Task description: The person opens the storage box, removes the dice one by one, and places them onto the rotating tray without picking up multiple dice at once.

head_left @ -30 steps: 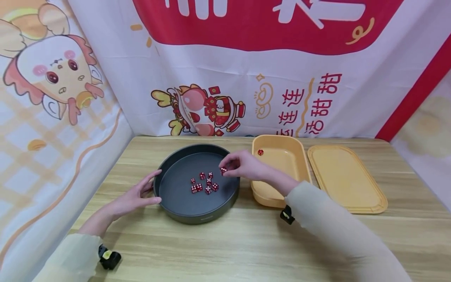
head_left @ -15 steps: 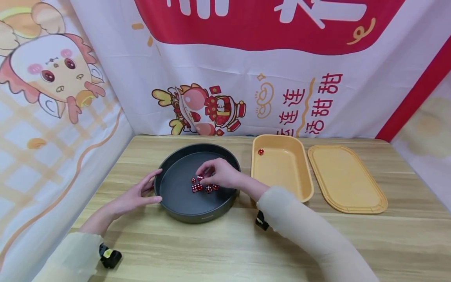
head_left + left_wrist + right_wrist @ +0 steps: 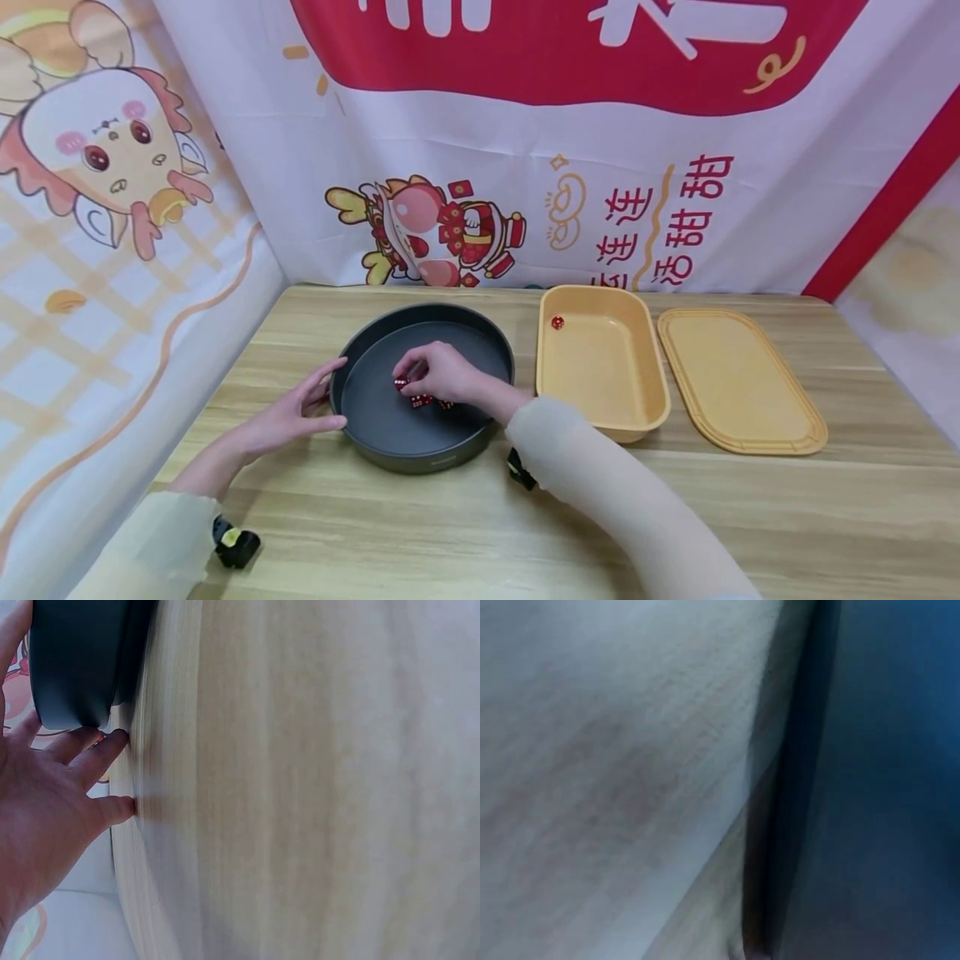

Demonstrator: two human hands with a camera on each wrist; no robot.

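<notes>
A round dark grey pan (image 3: 375, 442) sits on the table in the head view. My left hand (image 3: 281, 425) rests against its left side, fingers and thumb spread apart; the left wrist view shows the same hand (image 3: 56, 787) beside the pan's wall (image 3: 79, 664). Inside the pan, my right hand (image 3: 442, 373) pinches a red die (image 3: 401, 383) with white dots between thumb and fingertips. Under this hand lie more red dice (image 3: 422, 401), partly hidden by it. The right wrist view is blurred and shows mostly the pan's dark surface (image 3: 885, 795).
Right of the pan stands a deep yellow box (image 3: 600, 358) with one red die (image 3: 557, 322) in its far left corner. Its yellow lid (image 3: 738, 379) lies flat beside it on the wooden table (image 3: 420, 533). Printed cloth (image 3: 465, 133) hangs behind.
My right hand has moved left and slightly down, from the pan's right rim to over the dice in its middle, with a die at its fingertips. The left hand stays at the pan's side.
</notes>
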